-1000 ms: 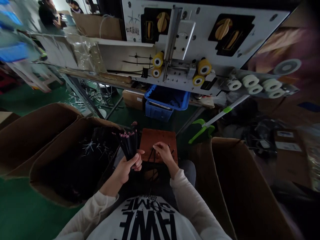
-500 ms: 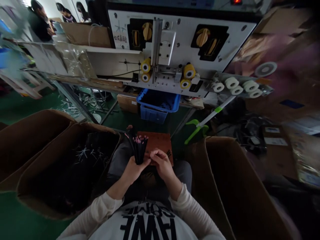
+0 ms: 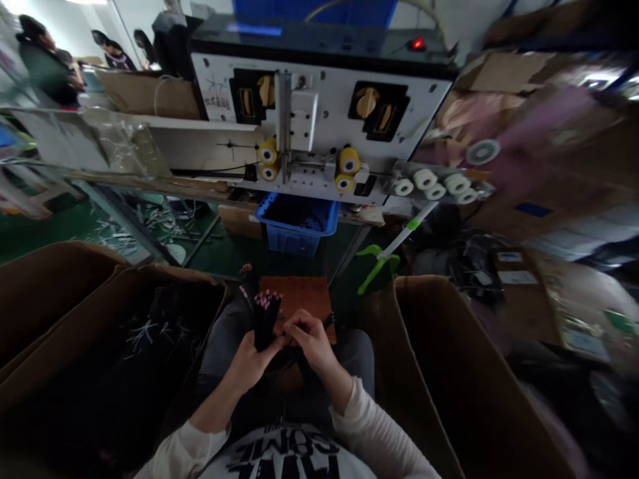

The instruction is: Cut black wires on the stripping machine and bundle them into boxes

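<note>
In the middle of the head view, my left hand (image 3: 253, 362) is wrapped round an upright bundle of black cables (image 3: 266, 319) with pinkish ends at the top. Just to its right, my right hand (image 3: 313, 340) has its thumb and forefinger pinched together, close to the left thumb tip. Whatever lies in that pinch is too small and dark to make out. Beneath and behind both hands is a reddish-brown board (image 3: 304, 293), with a few short dark pieces (image 3: 329, 320) at its right edge.
A white-fronted machine (image 3: 319, 140) with yellow rollers stands ahead, over a blue bin (image 3: 297, 233). Cardboard boxes flank me: one with dark cables (image 3: 154, 319) at left, another box (image 3: 424, 299) at right. A green-footed stand (image 3: 378, 259) is at front right. Several people sit far left.
The camera has tilted up and turned slightly right, so the machine appears lower and further left. Both hands keep nearly the same pose, the left still holding the cable bundle.
</note>
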Tool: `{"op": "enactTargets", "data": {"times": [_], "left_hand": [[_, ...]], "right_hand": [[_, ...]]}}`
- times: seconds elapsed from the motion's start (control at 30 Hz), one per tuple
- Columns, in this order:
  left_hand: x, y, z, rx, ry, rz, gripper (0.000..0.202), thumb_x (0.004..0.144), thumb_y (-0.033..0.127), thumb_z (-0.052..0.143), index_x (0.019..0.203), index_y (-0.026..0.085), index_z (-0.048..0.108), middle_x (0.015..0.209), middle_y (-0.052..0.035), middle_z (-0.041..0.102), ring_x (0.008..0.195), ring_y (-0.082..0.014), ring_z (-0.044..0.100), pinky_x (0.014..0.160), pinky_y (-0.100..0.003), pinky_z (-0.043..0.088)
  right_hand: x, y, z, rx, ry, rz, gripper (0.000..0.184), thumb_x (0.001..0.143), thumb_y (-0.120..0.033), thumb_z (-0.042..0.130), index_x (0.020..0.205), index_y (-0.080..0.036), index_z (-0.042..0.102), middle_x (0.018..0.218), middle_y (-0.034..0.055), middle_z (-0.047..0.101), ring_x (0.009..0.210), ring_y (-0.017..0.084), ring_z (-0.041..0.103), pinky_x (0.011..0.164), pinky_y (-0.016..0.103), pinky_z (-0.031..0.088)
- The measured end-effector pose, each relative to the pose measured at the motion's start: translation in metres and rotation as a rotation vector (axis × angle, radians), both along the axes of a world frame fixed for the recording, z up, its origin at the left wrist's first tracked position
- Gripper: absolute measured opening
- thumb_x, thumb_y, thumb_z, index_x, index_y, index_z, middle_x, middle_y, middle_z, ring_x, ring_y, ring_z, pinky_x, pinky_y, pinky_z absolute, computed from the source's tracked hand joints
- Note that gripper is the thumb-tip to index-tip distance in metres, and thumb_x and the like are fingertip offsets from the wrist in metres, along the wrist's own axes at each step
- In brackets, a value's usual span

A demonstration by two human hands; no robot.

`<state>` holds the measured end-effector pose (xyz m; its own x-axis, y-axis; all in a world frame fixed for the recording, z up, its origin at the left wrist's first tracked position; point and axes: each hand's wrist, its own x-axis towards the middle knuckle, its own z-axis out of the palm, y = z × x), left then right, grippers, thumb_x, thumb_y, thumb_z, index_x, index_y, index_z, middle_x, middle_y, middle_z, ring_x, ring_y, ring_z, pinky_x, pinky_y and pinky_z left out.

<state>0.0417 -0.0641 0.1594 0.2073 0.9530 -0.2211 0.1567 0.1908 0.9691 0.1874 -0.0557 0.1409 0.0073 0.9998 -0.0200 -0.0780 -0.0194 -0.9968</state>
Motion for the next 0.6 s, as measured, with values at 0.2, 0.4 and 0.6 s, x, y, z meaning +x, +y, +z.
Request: {"op": "enactTargets", "data": {"times": [0.2, 0.4, 0.6], "left_hand": [[-0.002, -0.001, -0.011, -0.151, -0.061, 0.022, 0.035, 0.067, 0.047, 0.068, 0.076, 0.015, 0.058, 0.059, 0.0032, 0.052, 0.048, -0.0067, 0.037, 0.047, -0.020, 0.030], [-0.004, -0.002, -0.011, -0.251, -0.221, 0.146, 0.046, 0.057, 0.049, 0.075, 0.080, 0.015, 0.055, 0.060, 0.0038, 0.053, 0.046, -0.0052, 0.037, 0.045, -0.019, 0.027], [-0.003, -0.001, -0.005, -0.246, -0.310, 0.202, 0.043, 0.058, 0.048, 0.075, 0.076, 0.014, 0.056, 0.058, 0.0022, 0.055, 0.041, -0.0038, 0.035, 0.043, -0.019, 0.026]], "right_hand": [[0.063, 0.063, 0.005, 0.034, 0.121, -0.374, 0.020, 0.074, -0.037, 0.058, 0.078, -0.018, 0.058, 0.056, -0.0061, 0.045, 0.047, 0.008, 0.038, 0.046, 0.020, 0.030], [0.195, 0.180, 0.063, 0.305, -0.760, -0.860, 0.025, 0.073, -0.025, 0.051, 0.092, -0.013, 0.062, 0.098, 0.0100, 0.062, 0.095, 0.020, 0.051, 0.089, 0.036, 0.038], [0.230, 0.256, 0.091, 0.090, -1.230, -0.750, 0.046, 0.071, -0.035, 0.059, 0.108, -0.009, 0.060, 0.116, 0.0187, 0.057, 0.114, 0.032, 0.041, 0.093, 0.043, 0.036]]}}
